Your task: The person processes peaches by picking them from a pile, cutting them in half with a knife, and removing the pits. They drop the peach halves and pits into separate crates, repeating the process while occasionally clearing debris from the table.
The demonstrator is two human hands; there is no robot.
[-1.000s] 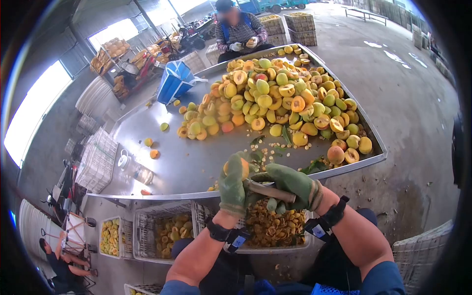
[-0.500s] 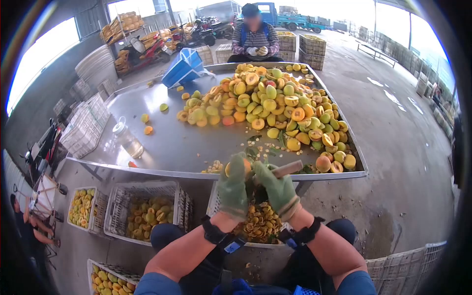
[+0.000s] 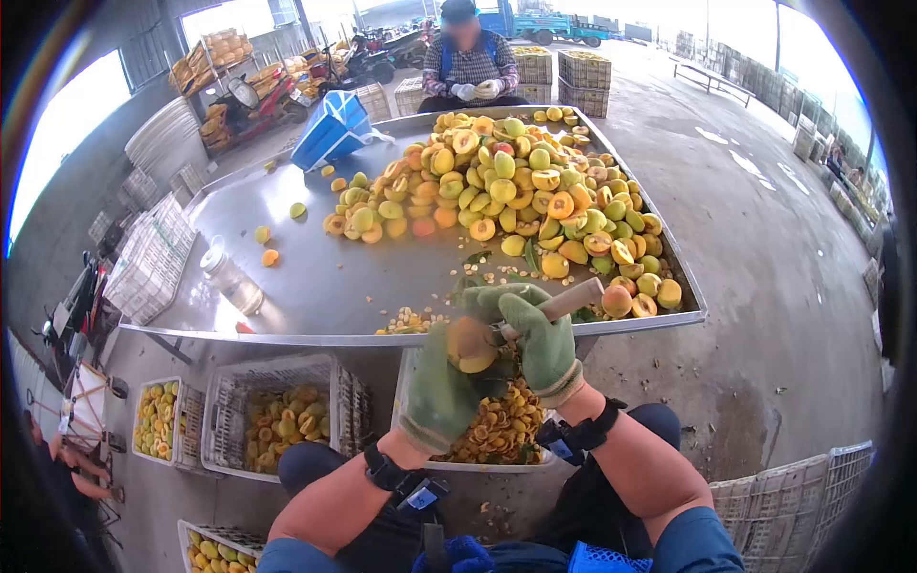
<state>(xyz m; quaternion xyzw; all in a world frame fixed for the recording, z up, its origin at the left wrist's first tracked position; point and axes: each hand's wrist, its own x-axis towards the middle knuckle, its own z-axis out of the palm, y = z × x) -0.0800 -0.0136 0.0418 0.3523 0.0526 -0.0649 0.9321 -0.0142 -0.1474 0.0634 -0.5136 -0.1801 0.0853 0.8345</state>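
Note:
My left hand [image 3: 441, 392], in a green glove, has its fingers wrapped round a yellow peach [image 3: 471, 346]. In my gloved right hand [image 3: 540, 344] is a wooden-handled tool [image 3: 571, 300], its metal end against or very near the peach; the tip is hidden. Both hands are just over the table's front edge. Beneath them stands a crate [image 3: 406, 387] with orange-yellow peach pieces [image 3: 504, 425]. Beyond the hands, a large heap of peaches [image 3: 521, 181], many of them halved, covers the right side of the metal table [image 3: 334, 277].
A clear bottle [image 3: 231, 279] and a blue-white bag [image 3: 331, 129] are on the table. Crates of peaches [image 3: 287, 420] stand at left on the floor. A gloved person [image 3: 473, 62] sits across the table. More white crates [image 3: 793, 506] are at right.
My left hand has turned and dropped slightly, bringing the peach into fuller view. The tool's metal end now shows at the peach. The whole view has shifted a little.

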